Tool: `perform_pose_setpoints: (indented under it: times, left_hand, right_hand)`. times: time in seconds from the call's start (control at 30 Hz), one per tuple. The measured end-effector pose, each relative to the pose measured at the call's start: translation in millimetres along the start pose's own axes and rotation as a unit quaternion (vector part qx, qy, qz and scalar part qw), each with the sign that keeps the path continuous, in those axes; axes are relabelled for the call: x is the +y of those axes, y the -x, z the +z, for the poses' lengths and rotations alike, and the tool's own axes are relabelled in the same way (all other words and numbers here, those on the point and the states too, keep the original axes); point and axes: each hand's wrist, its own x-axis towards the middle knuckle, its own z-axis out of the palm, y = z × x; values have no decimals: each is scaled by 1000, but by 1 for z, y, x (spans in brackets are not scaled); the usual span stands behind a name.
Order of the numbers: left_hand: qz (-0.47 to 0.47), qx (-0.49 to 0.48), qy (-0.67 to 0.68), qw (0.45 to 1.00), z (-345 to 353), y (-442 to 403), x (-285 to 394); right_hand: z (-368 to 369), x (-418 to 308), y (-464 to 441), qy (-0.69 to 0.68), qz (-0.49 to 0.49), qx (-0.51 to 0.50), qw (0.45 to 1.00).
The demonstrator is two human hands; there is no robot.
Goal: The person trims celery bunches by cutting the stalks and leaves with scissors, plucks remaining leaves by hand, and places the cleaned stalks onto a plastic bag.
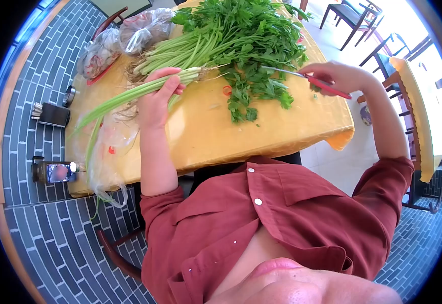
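Note:
My left hand is closed around a small bunch of celery stalks, whose pale root ends point right and whose stalks trail down to the left. In my right hand is a knife with a red handle; its thin blade points left, over the leaves. Beyond both hands lies a big heap of leafy celery, its stalks toward the left and leaves toward the right. Loose celery leaves spread over the near side of the heap, between my hands.
A yellow cloth covers the table. Filled plastic bags sit at the far left. A clear bag hangs at the left edge, near a phone and a black holder. Chairs and another table stand right.

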Motion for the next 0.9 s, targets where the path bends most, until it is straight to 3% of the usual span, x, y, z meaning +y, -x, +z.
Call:
perform_pose_setpoints:
  times: [0.03,0.07,0.17,0.27,0.37,0.47,0.57,0.7,0.9]
  left_hand:
    - [1,7,12,1000,5,1,1]
    - [1,14,25,1000,9,2,2]
    - [14,50,49,997,15,3,9]
    - [26,81,48,995,29,3,12]
    - [47,107,70,991,43,-1,11]
    - [69,148,70,984,59,-4,11]
    - [77,159,44,983,71,-4,7]
    - [88,165,2,982,85,1,-3]
    - [78,138,-43,986,90,11,-10]
  right_hand:
    - [6,3,2,-44,-71,3,996]
    - [14,2,3,-29,-78,10,996]
    - [37,-15,-10,-187,-69,14,980]
    - [68,-27,-31,-239,-87,66,965]
    - [88,-52,-46,-408,-92,70,905]
    - [104,-66,-66,-594,-120,17,796]
    - [124,-86,-85,-680,-141,44,718]
    - [134,-96,-108,-730,-172,54,659]
    - [138,-98,-106,-753,-127,84,640]
